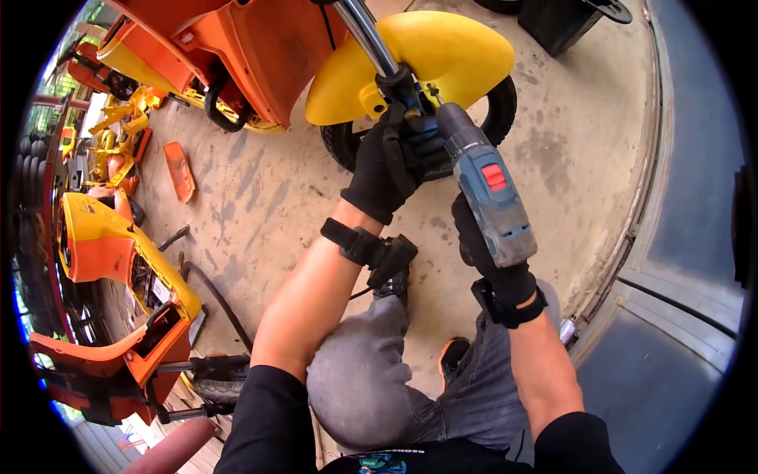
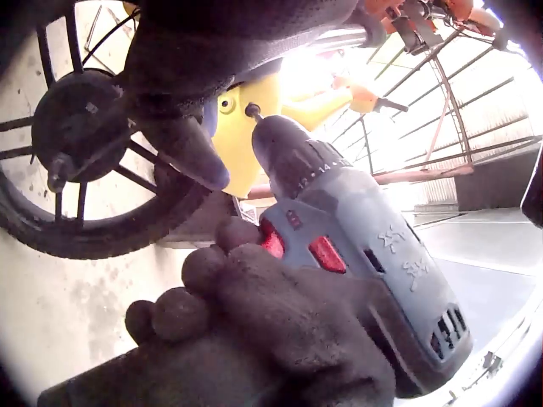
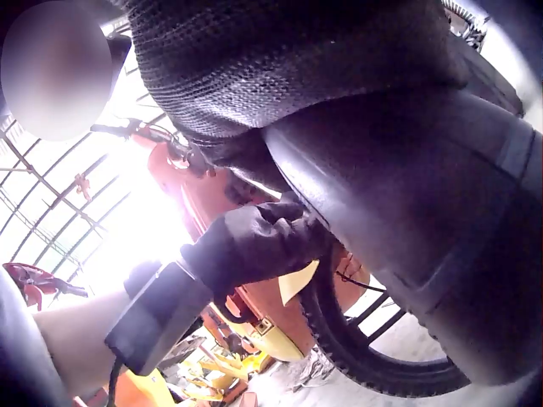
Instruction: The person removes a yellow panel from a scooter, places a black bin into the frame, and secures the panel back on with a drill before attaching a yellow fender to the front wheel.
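Note:
My gloved right hand (image 1: 482, 245) grips a blue-grey cordless drill (image 1: 493, 205) by its handle, with fingers curled below the body in the left wrist view. The drill's chuck (image 2: 293, 153) points at a screw (image 2: 253, 111) on the yellow front mudguard (image 1: 466, 51), and the bit's tip is right at it. Beside the chuck, my gloved left hand (image 1: 387, 162) holds the lower leg of the front fork (image 1: 401, 85), its fingers wrapping over it just under the mudguard. The left hand partly hides the fork's lower end. A black-tyred front wheel (image 1: 501, 110) sits below the mudguard.
Orange body panels (image 1: 268, 63) stand left of the wheel. An orange and yellow scooter body (image 1: 118, 276) is at the far left, near a loose orange panel (image 1: 179, 172) on the concrete floor. A black bin (image 1: 557, 24) stands at the back right, beside a blue-grey metal door (image 1: 687, 237).

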`<state>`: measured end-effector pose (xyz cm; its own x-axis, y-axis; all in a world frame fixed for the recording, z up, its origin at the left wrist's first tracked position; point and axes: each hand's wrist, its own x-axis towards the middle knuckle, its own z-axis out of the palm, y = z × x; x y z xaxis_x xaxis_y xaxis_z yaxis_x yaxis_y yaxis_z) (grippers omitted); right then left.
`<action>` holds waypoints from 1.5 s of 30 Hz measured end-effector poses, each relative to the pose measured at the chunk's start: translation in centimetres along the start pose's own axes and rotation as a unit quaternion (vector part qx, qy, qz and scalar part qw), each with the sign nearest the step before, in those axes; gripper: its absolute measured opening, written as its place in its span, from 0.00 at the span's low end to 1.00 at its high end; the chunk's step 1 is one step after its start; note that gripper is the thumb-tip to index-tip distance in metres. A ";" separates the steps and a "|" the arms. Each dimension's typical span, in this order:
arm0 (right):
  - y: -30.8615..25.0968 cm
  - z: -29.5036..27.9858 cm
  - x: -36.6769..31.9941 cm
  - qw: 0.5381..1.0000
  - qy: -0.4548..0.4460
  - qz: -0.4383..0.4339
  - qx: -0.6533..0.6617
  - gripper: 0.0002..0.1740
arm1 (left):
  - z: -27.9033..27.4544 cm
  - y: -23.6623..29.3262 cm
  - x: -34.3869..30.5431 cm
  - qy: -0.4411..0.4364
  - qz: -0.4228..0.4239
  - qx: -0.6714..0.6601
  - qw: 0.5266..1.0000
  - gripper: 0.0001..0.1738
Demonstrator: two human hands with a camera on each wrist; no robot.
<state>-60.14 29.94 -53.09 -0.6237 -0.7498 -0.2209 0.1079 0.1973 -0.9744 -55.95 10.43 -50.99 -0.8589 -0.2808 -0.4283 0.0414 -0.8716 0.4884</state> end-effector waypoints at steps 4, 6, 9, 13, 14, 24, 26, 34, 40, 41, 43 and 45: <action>-1.4 -0.5 -1.0 0.996 0.014 0.067 -0.055 0.13 | 0.9 -0.3 -0.3 -0.009 0.031 0.029 0.999 0.26; -1.0 -0.6 -1.3 0.993 0.016 0.112 -0.014 0.14 | 0.7 -0.7 0.2 -0.058 0.062 0.017 0.996 0.27; -1.0 -0.8 -1.7 0.962 0.029 0.153 0.223 0.10 | 0.5 -1.0 0.3 -0.042 0.073 0.027 0.996 0.28; -1.7 -3.0 -2.5 0.995 0.060 0.074 -0.022 0.05 | -1.6 -1.8 -0.5 0.009 0.025 0.117 0.993 0.24; -2.7 -3.4 -2.6 0.990 0.105 0.090 -0.007 0.07 | -2.4 -2.3 -0.5 0.011 0.019 0.113 0.993 0.24; 0.1 -10.8 -4.1 0.947 0.270 -0.074 0.159 0.15 | -15.5 -14.8 0.0 -0.202 0.163 0.833 0.489 0.20; 0.4 -11.5 -4.7 0.943 0.271 -0.083 0.172 0.13 | -14.7 -17.6 -0.5 -0.354 0.107 0.843 0.390 0.22; -0.7 -13.9 -9.5 0.936 0.320 -0.127 0.070 0.09 | -14.6 -26.7 -1.2 -0.551 0.075 0.759 0.338 0.16; -0.6 -15.5 -12.0 0.920 0.359 -0.088 0.131 0.12 | -13.0 -29.0 -0.8 -0.585 0.209 0.699 0.354 0.16; -0.7 -15.4 -12.5 0.909 0.388 -0.043 0.146 0.13 | -12.8 -29.9 -1.0 -0.609 0.183 0.695 0.336 0.19; -1.6 -14.7 -13.1 0.894 0.430 -0.008 0.125 0.17 | -12.9 -31.9 -1.6 -0.637 0.207 0.651 0.356 0.20; -2.1 -14.6 -13.9 0.885 0.442 0.026 0.145 0.18 | -12.4 -33.6 -2.4 -0.693 0.193 0.603 0.345 0.22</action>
<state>-62.94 49.17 -47.38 -0.9600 0.0673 -0.2717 0.2689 -0.0481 -0.9620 -48.93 35.35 -75.80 -0.3612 0.9080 0.2124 0.7644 0.1578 0.6251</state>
